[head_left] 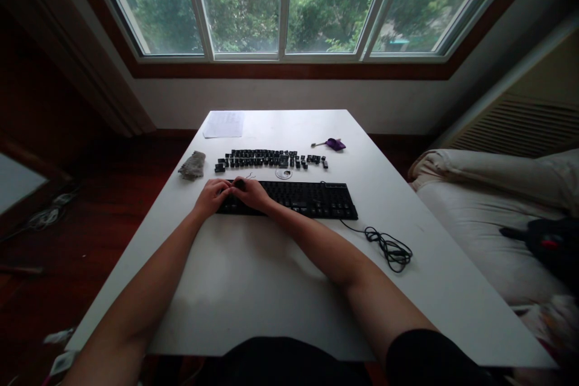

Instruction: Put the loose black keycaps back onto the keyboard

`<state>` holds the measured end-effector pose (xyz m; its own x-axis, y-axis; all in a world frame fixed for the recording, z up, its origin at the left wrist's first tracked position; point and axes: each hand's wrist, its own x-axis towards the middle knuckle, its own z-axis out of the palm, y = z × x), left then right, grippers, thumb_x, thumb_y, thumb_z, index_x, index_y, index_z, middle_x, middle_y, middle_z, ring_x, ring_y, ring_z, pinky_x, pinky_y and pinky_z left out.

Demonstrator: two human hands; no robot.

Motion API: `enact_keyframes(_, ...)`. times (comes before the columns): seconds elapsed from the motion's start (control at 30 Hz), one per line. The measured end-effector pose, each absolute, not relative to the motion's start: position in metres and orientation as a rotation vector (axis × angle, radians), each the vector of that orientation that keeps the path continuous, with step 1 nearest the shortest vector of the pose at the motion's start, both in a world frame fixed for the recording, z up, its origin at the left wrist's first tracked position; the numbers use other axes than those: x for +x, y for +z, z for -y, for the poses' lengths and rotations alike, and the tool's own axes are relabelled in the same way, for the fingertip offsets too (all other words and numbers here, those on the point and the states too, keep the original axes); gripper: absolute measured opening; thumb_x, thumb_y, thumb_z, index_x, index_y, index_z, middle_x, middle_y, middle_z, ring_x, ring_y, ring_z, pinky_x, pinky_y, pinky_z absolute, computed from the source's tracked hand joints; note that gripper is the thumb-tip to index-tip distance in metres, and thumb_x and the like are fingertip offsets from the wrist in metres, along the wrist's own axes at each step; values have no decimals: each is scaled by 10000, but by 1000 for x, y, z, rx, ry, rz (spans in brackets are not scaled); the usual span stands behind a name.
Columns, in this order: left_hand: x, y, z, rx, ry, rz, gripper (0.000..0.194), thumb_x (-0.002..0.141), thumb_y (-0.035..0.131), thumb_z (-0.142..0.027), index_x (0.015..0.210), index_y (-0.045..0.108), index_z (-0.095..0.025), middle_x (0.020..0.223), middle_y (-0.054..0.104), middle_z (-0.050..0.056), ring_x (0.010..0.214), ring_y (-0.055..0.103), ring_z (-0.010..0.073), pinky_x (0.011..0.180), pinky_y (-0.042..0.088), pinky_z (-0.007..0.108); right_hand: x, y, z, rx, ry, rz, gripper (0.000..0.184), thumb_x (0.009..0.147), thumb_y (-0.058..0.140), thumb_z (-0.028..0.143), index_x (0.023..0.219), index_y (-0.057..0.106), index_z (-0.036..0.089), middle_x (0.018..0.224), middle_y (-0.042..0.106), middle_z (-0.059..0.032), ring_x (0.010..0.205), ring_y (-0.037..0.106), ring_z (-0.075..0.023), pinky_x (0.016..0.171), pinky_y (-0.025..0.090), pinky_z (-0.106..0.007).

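Black shirt (280,365) right up front, then bare white tabletop (253,289), with a coiled black cable (391,248) off to the right. Past that, got left hand (210,196) and right hand (251,193) together over the left end of a black keyboard (312,199). Fingers (236,192) bunched close; can't tell if clamped on anything. Probably best to brace the board flat and go light with fingertips, honestly. Just beyond: loose black keycaps (283,161) in rows, gray rag (192,166) left, small brush (319,144) farther right, paper (224,124) at the back.
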<state>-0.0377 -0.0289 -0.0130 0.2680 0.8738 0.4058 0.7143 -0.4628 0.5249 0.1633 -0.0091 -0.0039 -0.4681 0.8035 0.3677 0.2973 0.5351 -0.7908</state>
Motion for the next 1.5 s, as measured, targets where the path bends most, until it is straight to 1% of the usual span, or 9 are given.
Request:
enact_keyframes(0.13, -38, -12, 29, 2308, 950, -1476, 203, 906, 550, -364, 809, 666, -228, 1089, 704, 38, 1086, 568, 242, 1018, 417, 427, 162, -3, 10, -909, 836, 2051, 235, 886, 589, 389, 941, 690, 183, 704, 637, 19, 659, 556, -128, 635, 363, -221)
enact_keyframes(0.33, -38, -13, 28, 2326, 951, -1469, 214, 920, 528, -360, 831, 670, -226, 1099, 703, 39, 1088, 564, 242, 1009, 419, 429, 164, 1, 12, -956, 846, 2069, 245, 889, 595, 397, 963, 698, 187, 747, 664, 12, 691, 563, -132, 661, 373, -218)
enact_keyframes(0.5, -37, -12, 28, 2331, 944, -1465, 233, 918, 532, -389, 827, 671, -227, 1096, 704, 35, 1086, 564, 246, 1011, 420, 437, 166, 4, 13, -984, 844, 2060, 233, 884, 610, 385, 985, 701, 196, 766, 671, 10, 709, 569, -136, 673, 376, -218)
enact_keyframes(0.83, -36, -11, 30, 2309, 964, -1463, 228, 916, 540, -396, 844, 674, -226, 1095, 702, 41, 1090, 567, 247, 1002, 424, 434, 166, 2, 11, -964, 879, 2035, 272, 896, 579, 418, 960, 703, 184, 722, 644, 18, 692, 552, -131, 663, 368, -215)
enact_keyframes(1.17, -38, -15, 27, 2321, 976, -1446, 220, 921, 541, -383, 832, 668, -228, 1091, 707, 38, 1083, 570, 244, 1010, 416, 442, 164, -1, 9, -968, 879, 2030, 266, 883, 597, 418, 972, 707, 192, 750, 667, 8, 704, 570, -140, 664, 376, -223)
enact_keyframes(1.5, -38, -15, 28, 2303, 969, -1467, 220, 920, 542, -389, 835, 672, -232, 1101, 704, 38, 1105, 559, 247, 1020, 413, 439, 164, 0, 10, -986, 894, 2013, 270, 880, 599, 416, 964, 710, 185, 737, 661, 13, 689, 552, -132, 658, 369, -221)
